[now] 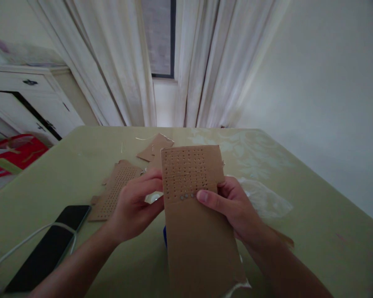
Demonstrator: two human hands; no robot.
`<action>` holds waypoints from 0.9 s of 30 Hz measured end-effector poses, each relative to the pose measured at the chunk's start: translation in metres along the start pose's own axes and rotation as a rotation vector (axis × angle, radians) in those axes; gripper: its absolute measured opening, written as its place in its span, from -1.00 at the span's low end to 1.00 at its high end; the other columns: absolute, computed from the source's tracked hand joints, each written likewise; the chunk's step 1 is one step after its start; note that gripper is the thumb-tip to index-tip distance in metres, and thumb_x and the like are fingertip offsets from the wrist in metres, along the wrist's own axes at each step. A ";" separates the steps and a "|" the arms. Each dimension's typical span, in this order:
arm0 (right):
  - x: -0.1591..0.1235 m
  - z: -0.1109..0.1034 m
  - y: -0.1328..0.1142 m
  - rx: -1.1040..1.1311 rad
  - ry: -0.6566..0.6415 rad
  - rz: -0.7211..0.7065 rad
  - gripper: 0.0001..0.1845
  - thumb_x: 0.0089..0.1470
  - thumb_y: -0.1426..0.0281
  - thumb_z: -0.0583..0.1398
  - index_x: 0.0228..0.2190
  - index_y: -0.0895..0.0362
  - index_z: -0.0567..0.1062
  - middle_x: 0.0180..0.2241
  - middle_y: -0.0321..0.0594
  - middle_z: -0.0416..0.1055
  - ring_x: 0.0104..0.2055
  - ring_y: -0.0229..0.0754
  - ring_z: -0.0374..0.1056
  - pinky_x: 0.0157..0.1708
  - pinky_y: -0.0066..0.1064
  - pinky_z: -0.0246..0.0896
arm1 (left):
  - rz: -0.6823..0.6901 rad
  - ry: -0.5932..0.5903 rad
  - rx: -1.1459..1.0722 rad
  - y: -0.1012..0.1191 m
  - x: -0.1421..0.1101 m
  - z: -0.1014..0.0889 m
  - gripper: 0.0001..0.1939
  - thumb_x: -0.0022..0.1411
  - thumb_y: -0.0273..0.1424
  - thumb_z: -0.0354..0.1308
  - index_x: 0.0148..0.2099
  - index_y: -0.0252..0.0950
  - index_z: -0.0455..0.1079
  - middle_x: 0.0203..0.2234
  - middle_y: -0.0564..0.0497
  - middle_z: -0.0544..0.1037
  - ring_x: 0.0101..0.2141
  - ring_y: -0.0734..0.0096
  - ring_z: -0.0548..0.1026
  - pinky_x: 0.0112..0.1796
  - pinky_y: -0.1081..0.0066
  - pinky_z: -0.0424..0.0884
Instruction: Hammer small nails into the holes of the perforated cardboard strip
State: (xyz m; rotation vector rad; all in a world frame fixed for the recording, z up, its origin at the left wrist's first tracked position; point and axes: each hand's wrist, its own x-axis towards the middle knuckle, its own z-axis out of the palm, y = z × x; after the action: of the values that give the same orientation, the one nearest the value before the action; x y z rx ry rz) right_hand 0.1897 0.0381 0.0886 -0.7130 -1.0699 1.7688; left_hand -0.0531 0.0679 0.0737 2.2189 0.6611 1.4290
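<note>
A long strip of brown cardboard (199, 240) is held up in front of me. Rows of small punched holes cover its upper part. Along the lowest row sit several small grey round studs (186, 196). My right hand (233, 203) grips the strip's right edge, thumb on the front beside the studs, other fingers behind. At the left edge, my left hand (136, 203) has curled fingers reaching behind the strip. Its fingertips are hidden, so what they hold, if anything, does not show. Something small and shiny (153, 198) shows between its thumb and fingers.
Another perforated cardboard piece (115, 192) lies left, with a cardboard scrap (157, 145) farther back. A black phone (49, 248) with a white cable (27, 236) rests at lower left. Crumpled clear plastic (267, 198) lies right. Part of a blue object (165, 236) shows behind the strip.
</note>
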 end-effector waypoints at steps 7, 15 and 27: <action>0.003 -0.005 0.001 -0.088 0.015 -0.029 -0.79 0.22 0.24 0.54 -0.18 0.09 0.79 -0.19 -0.15 0.75 -0.26 -0.19 0.68 -0.21 -0.50 0.59 | -0.033 0.086 0.031 0.003 -0.005 0.008 -0.89 0.45 -0.48 0.35 -0.10 -0.15 0.67 -0.17 -0.01 0.73 -0.24 0.40 0.63 -0.26 0.47 0.52; 0.005 -0.005 0.002 -0.113 0.055 -0.034 -0.76 0.24 0.22 0.53 -0.17 0.11 0.78 -0.19 -0.12 0.75 -0.27 -0.21 0.67 -0.25 -0.52 0.56 | -0.201 0.112 -0.113 -0.009 -0.008 0.016 -0.88 0.43 -0.46 0.38 -0.04 -0.14 0.65 -0.26 0.02 0.67 -0.28 0.38 0.59 -0.26 0.41 0.53; -0.002 0.002 0.000 -0.501 0.241 -0.156 -0.65 0.26 0.11 0.45 -0.26 0.17 0.69 -0.34 -0.15 0.66 -0.38 -0.15 0.53 -0.44 -0.46 0.42 | 0.094 0.139 0.487 0.008 -0.007 0.010 -0.64 0.44 -0.43 0.36 0.23 -0.09 0.56 0.17 -0.10 0.61 0.12 0.10 0.55 0.08 0.10 0.51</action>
State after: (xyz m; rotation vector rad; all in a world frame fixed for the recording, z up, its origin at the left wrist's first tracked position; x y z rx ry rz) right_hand 0.1887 0.0353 0.0899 -1.0827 -1.3729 1.2512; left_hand -0.0450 0.0565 0.0692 2.5541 1.0605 1.6149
